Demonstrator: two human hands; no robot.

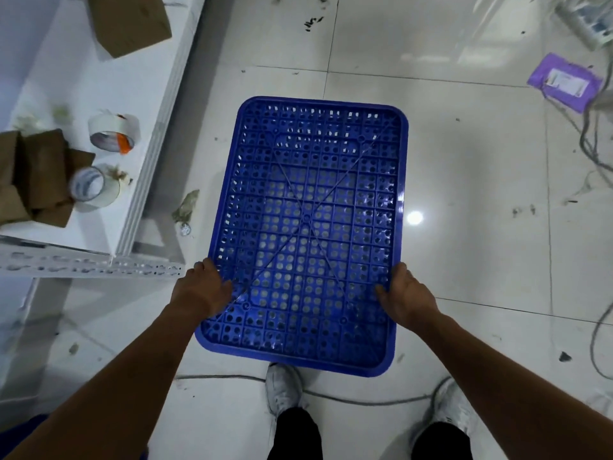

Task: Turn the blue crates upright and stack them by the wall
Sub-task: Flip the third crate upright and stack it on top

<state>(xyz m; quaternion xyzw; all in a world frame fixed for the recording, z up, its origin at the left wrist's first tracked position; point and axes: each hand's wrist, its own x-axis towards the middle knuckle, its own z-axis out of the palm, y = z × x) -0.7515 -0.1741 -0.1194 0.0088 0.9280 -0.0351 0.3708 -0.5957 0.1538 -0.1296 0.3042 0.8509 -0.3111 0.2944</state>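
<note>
One blue perforated crate (308, 207) fills the middle of the head view, bottom side up, its ribbed base with a diagonal cross facing me. It is held above the white tiled floor, over my feet. My left hand (202, 290) grips its left edge near the closer corner. On the opposite edge, my right hand (406, 295) grips at the same height. No other crate is in view.
A white metal shelf (99, 94) at the left carries two tape rolls (112, 131) and cardboard boxes (129, 23). A purple parcel (564, 81) and cables (593, 141) lie on the floor at the right. A cable (331, 396) runs past my white shoes (283, 390).
</note>
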